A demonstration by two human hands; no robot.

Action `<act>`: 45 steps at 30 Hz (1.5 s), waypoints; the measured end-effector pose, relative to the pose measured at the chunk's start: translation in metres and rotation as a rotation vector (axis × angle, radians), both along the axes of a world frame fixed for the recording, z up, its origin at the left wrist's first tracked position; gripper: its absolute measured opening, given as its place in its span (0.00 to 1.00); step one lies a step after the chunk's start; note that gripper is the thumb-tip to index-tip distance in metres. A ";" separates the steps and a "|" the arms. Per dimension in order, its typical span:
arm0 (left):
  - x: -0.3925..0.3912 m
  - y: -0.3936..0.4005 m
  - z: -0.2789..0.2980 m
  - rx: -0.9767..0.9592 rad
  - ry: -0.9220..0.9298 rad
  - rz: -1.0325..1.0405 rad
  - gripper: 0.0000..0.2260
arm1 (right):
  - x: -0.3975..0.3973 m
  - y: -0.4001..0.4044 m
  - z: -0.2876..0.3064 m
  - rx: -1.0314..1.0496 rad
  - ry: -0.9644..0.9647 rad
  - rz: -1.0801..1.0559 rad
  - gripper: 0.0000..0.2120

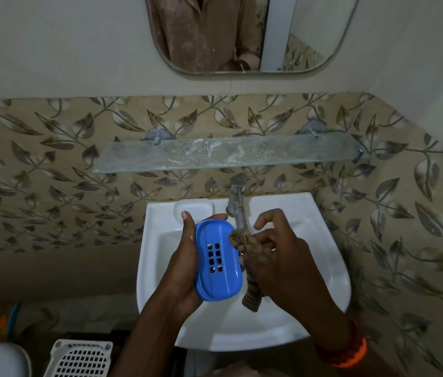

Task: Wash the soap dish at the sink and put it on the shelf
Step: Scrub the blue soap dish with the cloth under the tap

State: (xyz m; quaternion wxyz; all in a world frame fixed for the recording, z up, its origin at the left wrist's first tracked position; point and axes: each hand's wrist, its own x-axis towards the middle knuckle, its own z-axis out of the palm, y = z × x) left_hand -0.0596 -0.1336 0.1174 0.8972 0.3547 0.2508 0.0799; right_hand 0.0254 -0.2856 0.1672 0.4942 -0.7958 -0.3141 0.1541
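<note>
Washing step in hand, scrub phase. Left hand (185,268) cups the blue soap dish (217,259) from its 9 o'clock side, thumb up at the top edge, fingers wrapped behind; the grip is closed on the dish. Dish is held over the white sink (331,276) basin, not resting on it, just at 9 o'clock of the water stream. Tap (235,197) is running, stream dropping onto the brown cloth (250,278).

Right hand (277,254) grips that cloth, its upper end pressed at the dish's upper right edge, the rest hanging down toward 6 o'clock; index finger is lifted free.

Dish long axis runs roughly 12 to 6, tilted slightly toward 11–5. The slotted face with drain holes faces the camera; can't tell if that is its underside or inside.

Judgement: mid-task, shelf step not yet begun. Next move likely calls for working the cloth across the face and rims, rinsing under the stream, shaking water off, then lifting toward 12 o'clock to the glass shelf (139,159) above the tap. Shelf looks smeared, and a wet plastic dish could slip.
</note>
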 end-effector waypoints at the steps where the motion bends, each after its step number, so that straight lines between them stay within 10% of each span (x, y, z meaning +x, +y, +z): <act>1: 0.000 -0.001 0.000 0.001 0.003 0.004 0.31 | 0.001 0.002 -0.001 0.015 -0.028 -0.019 0.22; 9: 0.007 -0.004 0.007 0.102 0.124 0.010 0.32 | -0.015 0.015 -0.012 -0.228 -0.823 0.115 0.12; 15: 0.006 0.007 0.009 0.077 0.087 0.023 0.33 | -0.037 -0.007 -0.026 -0.422 -0.727 0.437 0.19; 24: 0.006 0.004 0.007 0.030 0.089 -0.055 0.35 | -0.017 0.010 0.003 -0.362 -0.895 0.279 0.09; 30: 0.005 0.012 0.009 0.007 0.031 -0.042 0.36 | -0.044 -0.001 0.002 -0.302 -0.544 0.473 0.16; 37: 0.005 -0.005 0.002 -0.095 0.081 -0.066 0.38 | -0.032 0.024 0.005 -0.022 -0.475 0.145 0.07; 45: -0.001 -0.012 -0.005 -0.023 0.073 -0.071 0.41 | -0.020 0.022 0.000 -0.198 -0.675 -0.009 0.08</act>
